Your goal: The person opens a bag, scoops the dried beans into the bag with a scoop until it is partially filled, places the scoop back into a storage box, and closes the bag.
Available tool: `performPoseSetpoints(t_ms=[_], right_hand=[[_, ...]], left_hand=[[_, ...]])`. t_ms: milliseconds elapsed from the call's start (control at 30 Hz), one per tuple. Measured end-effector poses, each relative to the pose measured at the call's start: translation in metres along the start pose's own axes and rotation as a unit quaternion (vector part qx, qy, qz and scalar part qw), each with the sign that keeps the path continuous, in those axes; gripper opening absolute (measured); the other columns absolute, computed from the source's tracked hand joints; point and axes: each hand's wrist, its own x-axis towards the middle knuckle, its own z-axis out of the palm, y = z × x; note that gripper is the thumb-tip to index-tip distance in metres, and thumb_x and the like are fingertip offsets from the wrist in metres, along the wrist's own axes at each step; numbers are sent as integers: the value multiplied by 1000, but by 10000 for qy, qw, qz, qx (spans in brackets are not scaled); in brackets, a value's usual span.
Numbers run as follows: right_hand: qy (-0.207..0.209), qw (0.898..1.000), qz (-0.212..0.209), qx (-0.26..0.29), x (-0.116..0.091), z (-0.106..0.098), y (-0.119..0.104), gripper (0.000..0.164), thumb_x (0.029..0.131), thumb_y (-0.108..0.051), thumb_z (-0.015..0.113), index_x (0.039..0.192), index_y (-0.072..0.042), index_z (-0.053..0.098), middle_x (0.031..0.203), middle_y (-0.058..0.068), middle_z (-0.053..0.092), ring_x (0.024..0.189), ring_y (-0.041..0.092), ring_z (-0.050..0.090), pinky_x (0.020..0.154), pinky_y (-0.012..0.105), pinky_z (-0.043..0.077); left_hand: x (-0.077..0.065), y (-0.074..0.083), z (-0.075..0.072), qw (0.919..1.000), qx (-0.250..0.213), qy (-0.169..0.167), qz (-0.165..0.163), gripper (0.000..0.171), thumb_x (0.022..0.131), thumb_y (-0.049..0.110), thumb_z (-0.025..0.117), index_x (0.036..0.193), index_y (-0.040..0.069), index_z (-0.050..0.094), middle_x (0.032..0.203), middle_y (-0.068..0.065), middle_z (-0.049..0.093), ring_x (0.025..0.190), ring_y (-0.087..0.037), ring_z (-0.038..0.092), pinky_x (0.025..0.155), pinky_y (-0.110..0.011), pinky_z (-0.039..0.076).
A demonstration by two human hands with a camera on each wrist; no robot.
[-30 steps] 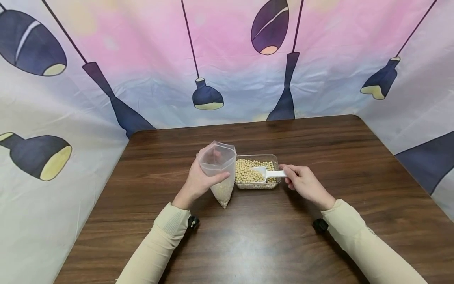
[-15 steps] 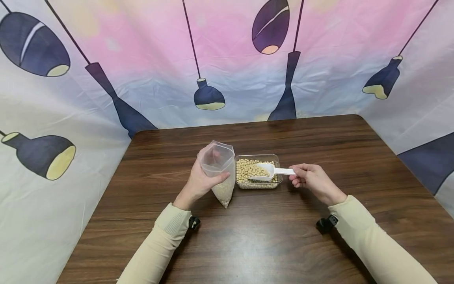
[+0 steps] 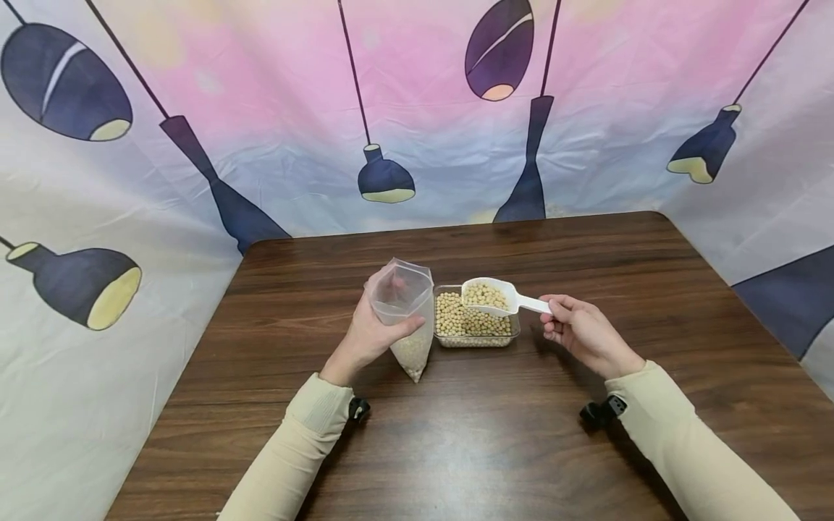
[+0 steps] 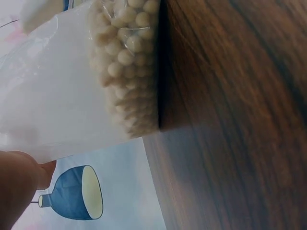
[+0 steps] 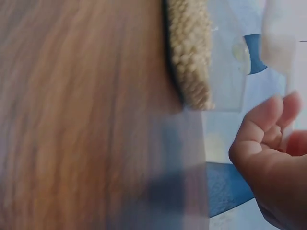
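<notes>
My left hand (image 3: 374, 329) grips a clear plastic bag (image 3: 420, 329) near its top, and the bag's mouth gapes upward. Pale round beans (image 4: 132, 72) fill the bottom of the bag, which stands on the table. To its right sits a clear rectangular container (image 3: 472, 342) of the same beans (image 3: 454, 318). My right hand (image 3: 589, 333) pinches the handle of a white scoop (image 3: 515, 300), held above the container with a heap of beans in its bowl. In the right wrist view the scoop is mostly out of frame and blurred.
A dark wood-grain table (image 3: 404, 449) lies under everything. Behind it hangs a cloth backdrop (image 3: 443, 174) printed with lamps. A dark wrist camera (image 3: 602, 412) is strapped at the right wrist, another dark device (image 3: 358, 410) at the left.
My right hand has drawn the scoop rightward through the beans, then raised it loaded above the container. My left hand and the bag have stayed almost still.
</notes>
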Motion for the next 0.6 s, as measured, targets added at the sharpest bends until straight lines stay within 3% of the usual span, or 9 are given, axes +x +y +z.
performPoseSetpoints(t_ms=[300, 600], right_hand=[[116, 9960, -485, 745, -15, 17, -22, 34, 102, -24, 49, 127, -1, 43, 87, 2, 56, 76, 10, 53, 72, 22, 50], [-213, 9828, -1357, 1237, -29, 41, -44, 28, 101, -22, 51, 120, -2, 52, 88, 4, 55, 75, 13, 52, 70, 21, 48]], left_hand=[[-3, 27, 2, 9999, -158, -45, 42, 84, 73, -13, 74, 144, -6, 29, 124, -34, 48, 115, -47, 47, 93, -41, 44], [0, -2, 2, 9999, -108, 19, 41, 90, 74, -6, 79, 148, 10, 31, 127, -22, 52, 118, -36, 50, 95, -46, 43]])
